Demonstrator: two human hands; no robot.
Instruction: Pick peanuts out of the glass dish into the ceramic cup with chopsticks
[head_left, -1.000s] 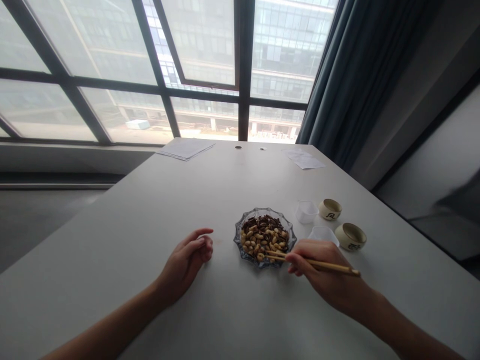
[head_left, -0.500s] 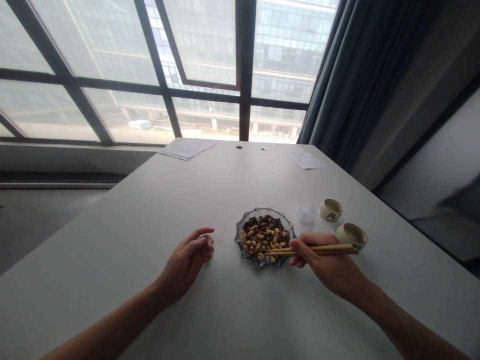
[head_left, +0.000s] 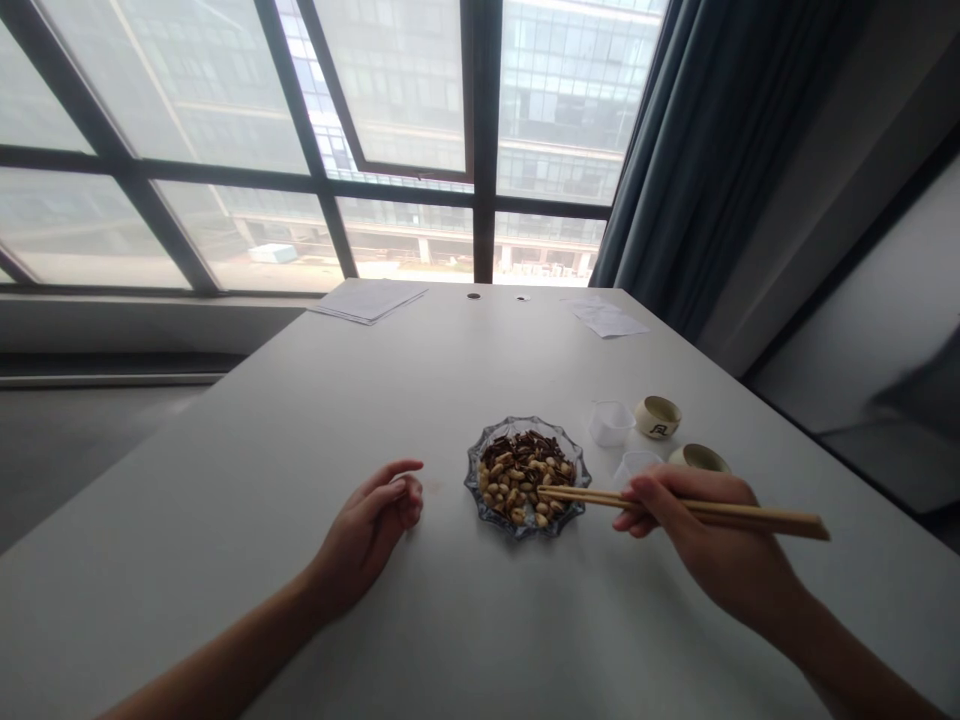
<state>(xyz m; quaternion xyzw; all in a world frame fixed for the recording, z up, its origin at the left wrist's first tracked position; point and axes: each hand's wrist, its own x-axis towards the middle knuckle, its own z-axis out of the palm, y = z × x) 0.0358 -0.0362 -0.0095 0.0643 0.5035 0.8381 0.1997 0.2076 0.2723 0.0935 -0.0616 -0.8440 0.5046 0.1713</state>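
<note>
Papers (head_left: 367,301) lie before a dark-framed window (head_left: 405,95), with a shaded, perhaps blue-grey curtain (head_left: 701,150) hanging to the right.

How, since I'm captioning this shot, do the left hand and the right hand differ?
The left hand holds nothing visible; the right hand grips chopsticks.
The left hand is left of the glass dish; the right hand is right of it.
Both are bare, with some fingers curled.

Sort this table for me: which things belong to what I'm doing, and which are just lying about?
Likely the job:
Chopsticks, in your right hand
Glass dish
Pale nuts, dark pieces
Perhaps the plastic containers and ceramic cups

Likely lying about:
Paper stack
Loose paper
</note>
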